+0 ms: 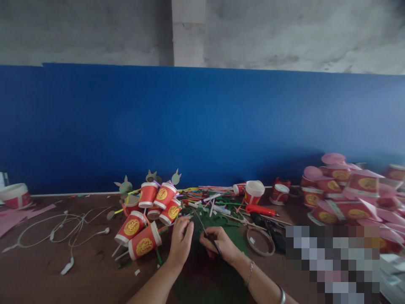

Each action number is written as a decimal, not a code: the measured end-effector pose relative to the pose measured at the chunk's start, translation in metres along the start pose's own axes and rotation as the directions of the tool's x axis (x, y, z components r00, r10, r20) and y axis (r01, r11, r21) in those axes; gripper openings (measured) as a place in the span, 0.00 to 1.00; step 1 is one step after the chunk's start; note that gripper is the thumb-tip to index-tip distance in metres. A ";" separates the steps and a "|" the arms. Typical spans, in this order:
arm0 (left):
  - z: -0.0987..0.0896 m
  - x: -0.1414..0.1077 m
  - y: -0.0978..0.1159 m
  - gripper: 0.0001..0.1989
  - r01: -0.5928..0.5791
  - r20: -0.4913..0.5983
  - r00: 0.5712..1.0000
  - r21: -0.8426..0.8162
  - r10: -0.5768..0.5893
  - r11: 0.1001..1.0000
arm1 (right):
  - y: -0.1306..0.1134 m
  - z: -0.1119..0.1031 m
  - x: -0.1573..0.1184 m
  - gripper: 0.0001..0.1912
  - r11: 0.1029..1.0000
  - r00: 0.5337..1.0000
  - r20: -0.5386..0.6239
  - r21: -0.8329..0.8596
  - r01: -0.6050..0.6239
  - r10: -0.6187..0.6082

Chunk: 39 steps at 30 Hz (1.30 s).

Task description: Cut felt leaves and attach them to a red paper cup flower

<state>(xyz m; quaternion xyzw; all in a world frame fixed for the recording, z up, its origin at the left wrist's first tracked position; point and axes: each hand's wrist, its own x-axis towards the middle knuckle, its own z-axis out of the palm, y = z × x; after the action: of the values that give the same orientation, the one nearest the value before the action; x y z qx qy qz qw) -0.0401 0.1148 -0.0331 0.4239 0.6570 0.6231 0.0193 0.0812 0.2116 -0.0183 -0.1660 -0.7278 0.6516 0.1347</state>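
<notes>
My right hand [220,245] is closed round scissors [211,239] with dark handles. Their thin blades point up and to the left, toward my other hand. My left hand [182,238] is beside the blade tips, its fingers stretched forward and the thumb apart; I make out nothing held in it. Beneath both hands lies dark green paper [202,276], with green scraps [218,219] just beyond. Close to my left hand, red paper cups [144,241] with gold emblems lie piled together, some with straws and rabbit-shaped cutouts [176,177] attached.
Coloured straws [202,194] and a red-handled tool [261,210] lie at the back. A tape roll [260,241] is right of my hands. Pink-topped cups [360,185] crowd the far right. White earphones [67,266] sprawl at left. A blue partition [202,126] borders the table.
</notes>
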 end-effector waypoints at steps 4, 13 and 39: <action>0.000 0.001 0.000 0.08 -0.013 0.001 1.000 -0.008 0.013 1.000 | 0.000 0.000 0.000 0.17 1.000 1.000 0.008 0.009 -0.002 0.002; 0.001 -0.001 -0.002 0.08 -0.037 0.032 0.999 0.013 0.037 0.999 | -0.001 0.000 -0.001 0.18 1.000 1.000 0.006 0.004 -0.012 0.012; 0.000 0.001 0.007 0.09 0.049 0.073 0.996 -0.057 -0.045 0.997 | 0.004 -0.001 0.001 0.17 1.000 1.000 -0.011 0.000 0.000 0.000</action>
<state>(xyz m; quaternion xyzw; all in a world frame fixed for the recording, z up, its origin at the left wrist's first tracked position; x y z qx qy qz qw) -0.0368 0.1145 -0.0263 0.4297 0.6470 0.6260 0.0703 0.0811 0.2130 -0.0218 -0.1694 -0.7271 0.6507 0.1386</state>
